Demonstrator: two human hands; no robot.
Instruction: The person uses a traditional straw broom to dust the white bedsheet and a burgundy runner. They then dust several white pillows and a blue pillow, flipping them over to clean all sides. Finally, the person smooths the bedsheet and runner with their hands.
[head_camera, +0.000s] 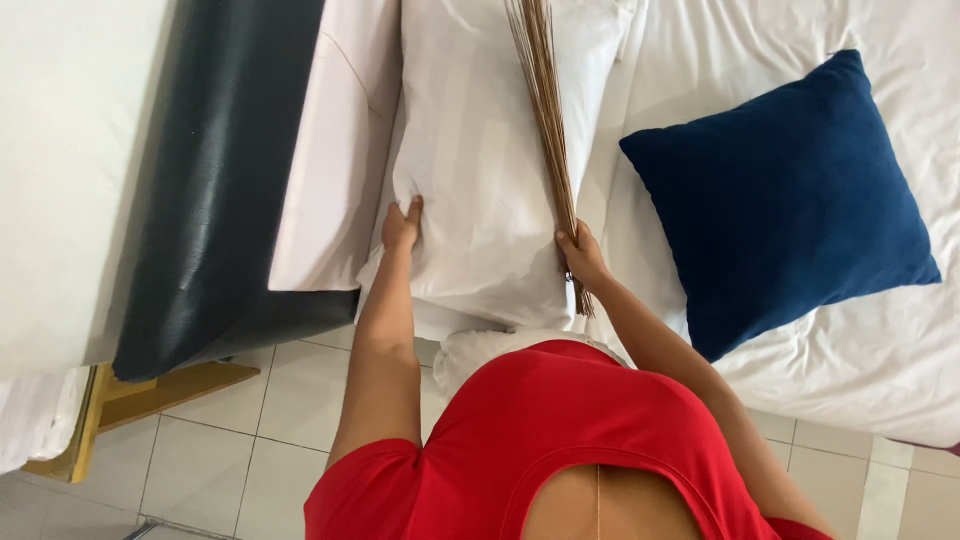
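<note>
The bed (860, 380), spread with a rumpled white sheet, takes up the right and top of the view and serves as the landmark here. To its left stands a black padded headboard (215, 190), with a yellow wooden frame (120, 400) below it, resting on the pale tiled floor (250, 440). A dark blue square cushion (790, 200) lies flat on the bed's right part, well apart from both hands. At the bed's left edge, beside the headboard, a white pillow (480, 170) lies lengthwise, running away from the person in the red top. A thin bundle of straw-coloured broom sticks (548, 120) lies along the pillow's right side, between the pillow and the blue cushion. The left hand (402, 225) presses against the pillow's near left edge, fingers curled onto the fabric. The right hand (582, 255) is closed around the lower end of the stick bundle, at the pillow's near right corner and touching it.
</note>
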